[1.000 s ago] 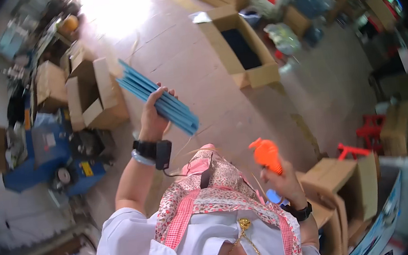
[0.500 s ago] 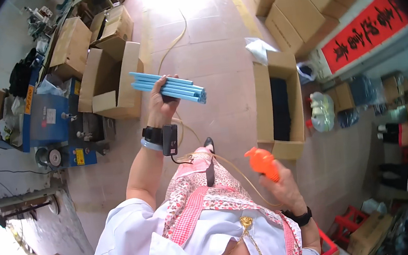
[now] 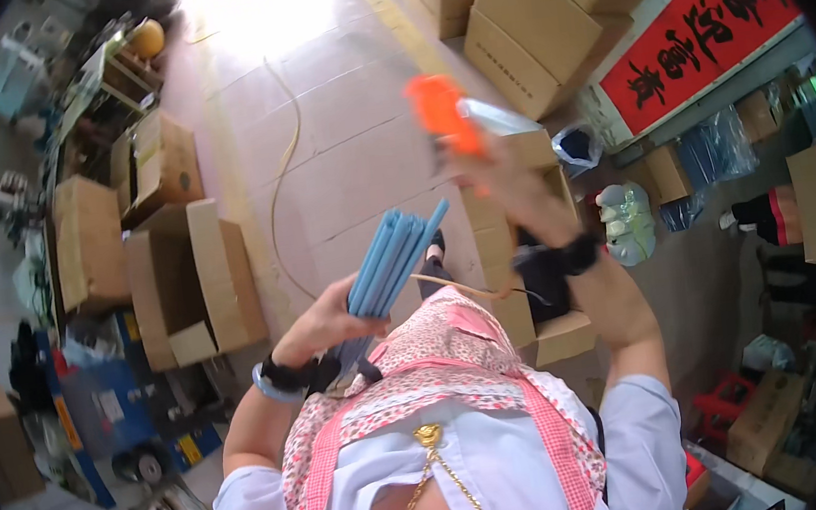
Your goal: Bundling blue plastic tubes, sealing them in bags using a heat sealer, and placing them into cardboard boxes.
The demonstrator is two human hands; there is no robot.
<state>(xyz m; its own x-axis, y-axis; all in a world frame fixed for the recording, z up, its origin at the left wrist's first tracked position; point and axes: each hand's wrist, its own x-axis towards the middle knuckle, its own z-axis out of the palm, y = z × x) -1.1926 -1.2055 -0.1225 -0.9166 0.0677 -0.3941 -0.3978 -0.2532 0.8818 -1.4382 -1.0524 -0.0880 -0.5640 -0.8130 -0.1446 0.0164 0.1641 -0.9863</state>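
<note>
My left hand (image 3: 327, 323) is wrapped around a bundle of thin light-blue tubes (image 3: 397, 261) in front of my apron. The tubes tilt up to the right, and their lower ends pass under my wrist. Out ahead on the right, my right hand (image 3: 491, 167) is raised, closed around an orange air gun (image 3: 447, 114) and smeared by motion. A tan hose (image 3: 293, 142) runs over the floor and curves up toward that hand. Below my right forearm, an open carton (image 3: 563, 333) holds dark contents, partly hidden by the arm.
Open cardboard boxes (image 3: 227, 276) stand along the left, beside blue machinery (image 3: 108, 405). Stacked cartons (image 3: 524, 35) fill the far right, near a red banner (image 3: 700, 35). A plastic-wrapped pale bundle (image 3: 628, 222) lies right of the open carton. A red stool (image 3: 725, 400) is at lower right.
My right hand has swung up and forward with the air gun. My left hand has come down nearer my body, turning the tubes more upright. The view has turned to the right.
</note>
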